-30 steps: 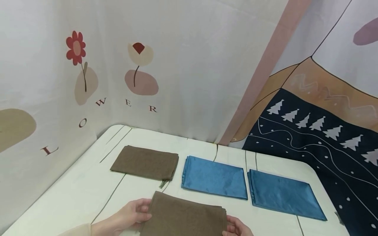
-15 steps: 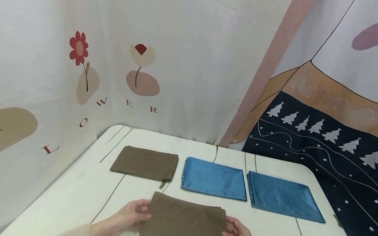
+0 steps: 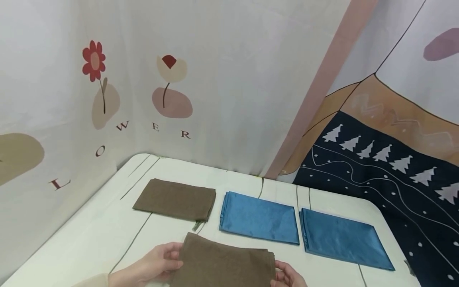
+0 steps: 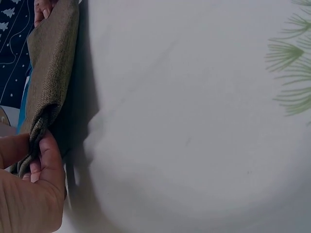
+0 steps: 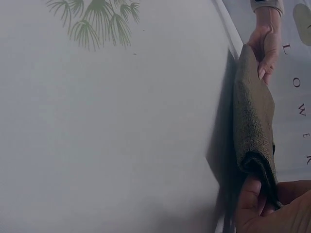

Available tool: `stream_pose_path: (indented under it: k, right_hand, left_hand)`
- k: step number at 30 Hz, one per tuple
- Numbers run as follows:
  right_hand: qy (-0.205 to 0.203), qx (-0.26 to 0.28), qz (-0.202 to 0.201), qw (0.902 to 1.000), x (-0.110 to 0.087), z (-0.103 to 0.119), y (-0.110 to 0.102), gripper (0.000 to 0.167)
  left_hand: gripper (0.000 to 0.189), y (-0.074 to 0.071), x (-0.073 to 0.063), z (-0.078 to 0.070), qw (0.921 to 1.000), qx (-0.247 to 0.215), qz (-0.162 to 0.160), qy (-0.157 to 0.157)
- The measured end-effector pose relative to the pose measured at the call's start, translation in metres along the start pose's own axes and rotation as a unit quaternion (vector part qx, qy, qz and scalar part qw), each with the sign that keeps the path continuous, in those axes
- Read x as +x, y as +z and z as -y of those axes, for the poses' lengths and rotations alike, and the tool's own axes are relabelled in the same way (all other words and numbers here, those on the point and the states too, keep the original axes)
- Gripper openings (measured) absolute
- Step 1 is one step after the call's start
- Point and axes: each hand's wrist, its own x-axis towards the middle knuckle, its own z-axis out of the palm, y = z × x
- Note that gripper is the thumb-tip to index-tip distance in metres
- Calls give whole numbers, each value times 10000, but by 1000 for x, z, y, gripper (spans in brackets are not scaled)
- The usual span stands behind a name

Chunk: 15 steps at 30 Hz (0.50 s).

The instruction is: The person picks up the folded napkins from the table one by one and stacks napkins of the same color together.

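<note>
A folded brown cloth (image 3: 226, 263) is held between my two hands at the near side of the table, its lower part cut off by the head view's edge. My left hand (image 3: 157, 263) pinches its left edge, thumb on top. At the opposite edge my right hand (image 3: 288, 276) grips it, partly hidden. In the left wrist view the cloth (image 4: 56, 63) shows a thick stack of folded layers between thumb and fingers of the left hand (image 4: 34, 189). The right wrist view shows the cloth (image 5: 252, 111) raised over the table, pinched by the right hand (image 5: 272, 208).
Behind it lie another folded brown cloth (image 3: 175, 199) with a small tag at its corner, and two folded blue cloths (image 3: 259, 217) (image 3: 346, 239) in a row to the right. The white table (image 3: 97, 235) has rounded corners and meets a printed curtain (image 3: 229, 99) at the back.
</note>
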Motion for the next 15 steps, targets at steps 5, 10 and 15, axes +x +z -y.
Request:
stream_pose_path:
  k: [5,10,15]
  right_hand:
    - [-37,-304,-372,9988,-11,10,16,67]
    - [76,-566,-992,9934,-12,31,22,59]
    - [-120,-626,-1311,9893,-10,47,27,53]
  left_hand:
    - [67,-5,-2,-7,9998,-12,71,-158]
    - [68,-6,2,-18,9994,71,-151,-318]
    - [68,-6,5,-26,9984,34,-377,-411]
